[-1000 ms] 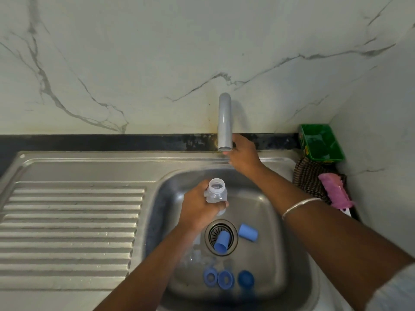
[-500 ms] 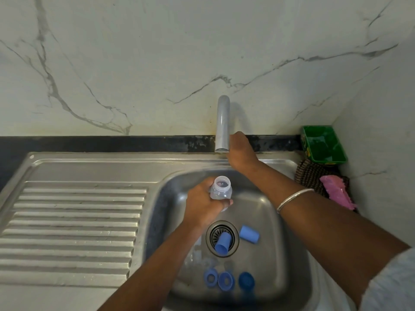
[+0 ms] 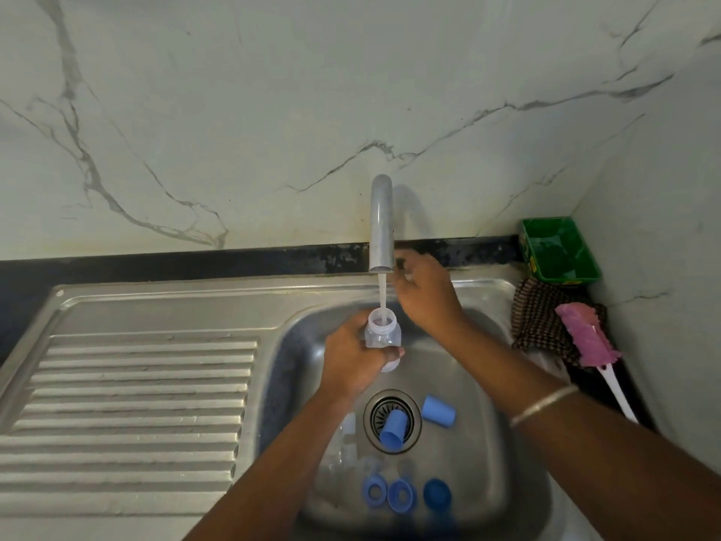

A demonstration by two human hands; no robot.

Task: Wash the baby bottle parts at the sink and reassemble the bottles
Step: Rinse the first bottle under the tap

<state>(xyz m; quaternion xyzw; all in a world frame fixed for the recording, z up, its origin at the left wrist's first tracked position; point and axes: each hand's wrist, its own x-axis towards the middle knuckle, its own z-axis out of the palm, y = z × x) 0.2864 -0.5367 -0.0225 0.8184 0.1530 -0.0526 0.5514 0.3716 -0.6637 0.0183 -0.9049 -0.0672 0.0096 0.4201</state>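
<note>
My left hand point(image 3: 351, 357) grips a clear baby bottle point(image 3: 383, 333) upright under the grey tap point(image 3: 381, 228). A thin stream of water runs from the spout into the bottle's open mouth. My right hand point(image 3: 423, 292) is just right of the spout, behind the bottle, with fingers loosely spread; the tap handle is hidden behind it. In the steel sink point(image 3: 503, 462) lie two blue caps, one on the drain point(image 3: 393, 429) and one beside it point(image 3: 438, 411). Blue rings point(image 3: 401, 495) and clear parts lie near the front wall.
A ribbed steel draining board point(image 3: 128, 404) spreads to the left of the basin. At the right edge lie a chequered cloth point(image 3: 542, 322), a pink bottle brush point(image 3: 585, 333) with a white handle, and a green tray point(image 3: 558, 249) in the corner.
Water now runs from the tap into the bottle; earlier none ran. My right hand has come slightly away from the tap base and its fingers have loosened. The bottle stays under the spout.
</note>
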